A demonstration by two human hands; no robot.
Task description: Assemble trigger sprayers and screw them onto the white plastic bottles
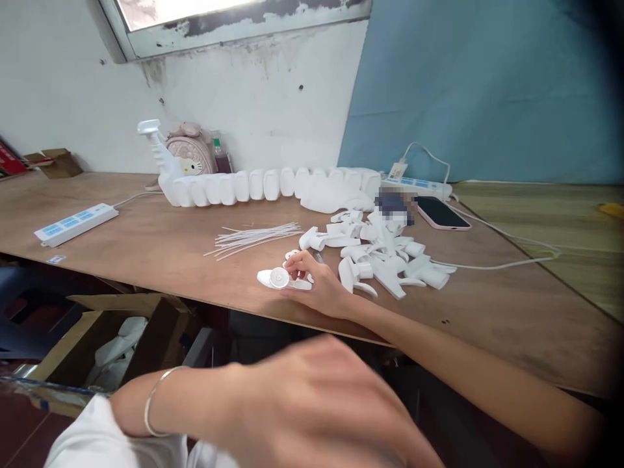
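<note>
My right hand (319,289) is near the front edge of the table, its fingers closed on a white trigger spray head (279,278). The spray head lies on its side, with its round open cap facing up. Close to the camera is my left hand (312,403), smeared by motion, with its fingers hidden or out of the frame. To the right of my right hand lies a heap of white trigger spray heads (380,250). Several thin white tubes (253,237) lie in a loose bundle behind it.
A row of white bottles (263,185) runs along the back, one with a spray head fitted. Power strips (75,224) and a phone (442,213) lie on the table (160,253). Below left, an open cardboard box (63,344) holds white bottles. A pink bag (188,153) stands behind.
</note>
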